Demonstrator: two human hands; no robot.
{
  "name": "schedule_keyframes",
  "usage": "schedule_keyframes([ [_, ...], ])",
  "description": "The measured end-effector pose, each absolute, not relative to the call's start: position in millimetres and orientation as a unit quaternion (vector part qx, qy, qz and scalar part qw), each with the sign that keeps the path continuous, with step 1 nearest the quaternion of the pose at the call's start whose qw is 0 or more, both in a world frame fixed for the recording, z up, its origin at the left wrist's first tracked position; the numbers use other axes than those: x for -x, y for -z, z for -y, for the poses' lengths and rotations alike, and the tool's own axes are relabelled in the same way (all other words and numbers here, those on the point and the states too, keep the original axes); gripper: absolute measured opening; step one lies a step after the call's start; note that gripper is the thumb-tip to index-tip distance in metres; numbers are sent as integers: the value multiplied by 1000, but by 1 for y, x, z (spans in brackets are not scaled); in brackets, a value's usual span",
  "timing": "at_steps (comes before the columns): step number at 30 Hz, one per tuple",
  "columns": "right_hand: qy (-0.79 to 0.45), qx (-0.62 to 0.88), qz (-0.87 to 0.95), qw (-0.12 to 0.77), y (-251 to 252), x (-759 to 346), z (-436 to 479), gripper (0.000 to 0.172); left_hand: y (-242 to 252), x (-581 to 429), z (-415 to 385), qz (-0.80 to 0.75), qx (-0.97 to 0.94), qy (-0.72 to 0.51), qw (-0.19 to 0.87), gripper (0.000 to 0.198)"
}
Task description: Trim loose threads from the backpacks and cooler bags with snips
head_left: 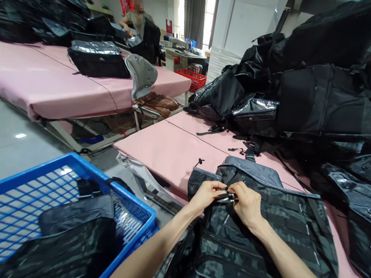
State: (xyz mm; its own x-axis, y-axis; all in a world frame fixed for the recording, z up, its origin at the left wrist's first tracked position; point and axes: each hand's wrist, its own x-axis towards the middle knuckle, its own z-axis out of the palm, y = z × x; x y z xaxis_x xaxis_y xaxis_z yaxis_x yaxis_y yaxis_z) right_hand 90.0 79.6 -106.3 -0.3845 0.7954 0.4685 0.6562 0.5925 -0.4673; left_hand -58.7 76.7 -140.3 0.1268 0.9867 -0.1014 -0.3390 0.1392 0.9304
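A dark camouflage backpack lies spread over the near table edge in front of me. Close together at its upper left part are my left hand and my right hand, both with fingers pinched. Between them is a small black strap piece with a shiny bit, too small to make out fully. My left fingertips close on its left end and my right fingertips on its right end. The grey-lined flap of the backpack lies just beyond my hands.
A large pile of black bags rises on the right of the pink table. At lower left stands a blue basket holding dark camouflage pieces. A grey chair, a second pink table with bags, and a person are farther back.
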Motion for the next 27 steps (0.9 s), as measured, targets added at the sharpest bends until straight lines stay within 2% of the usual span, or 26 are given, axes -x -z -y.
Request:
schedule_keyframes([
  [2,-259,473,725,429,105,-95,-90,6,140,61,-75,-416,-423,-514,620,23],
  [4,-371,494,616,490,99,-105,-100,19,135,67,-74,-433,-482,-489,584,18],
  [6,-412,499,574,503,93,-114,-106,30,126,71,-77,-450,-560,-466,516,17],
  [9,-485,470,542,500,86,-122,-105,36,106,67,-89,-448,-639,-487,393,34],
  [10,-513,455,527,501,85,-123,-104,37,101,62,-95,-433,-655,-495,371,39],
  [12,-553,434,503,503,85,-123,-102,36,94,50,-105,-393,-685,-487,373,37],
  [16,-521,470,512,496,88,-128,-104,33,94,33,-116,-380,-661,-458,457,15],
  [20,-355,499,613,499,88,-133,-105,20,98,33,-116,-372,-560,-485,558,20],
  [23,-239,464,712,471,86,-130,-103,14,99,33,-114,-369,-531,-490,585,20],
  [25,-212,457,729,463,86,-127,-105,9,100,33,-114,-374,-533,-485,584,18],
  [27,-258,486,669,500,86,-126,-110,7,102,33,-114,-376,-533,-477,589,18],
])
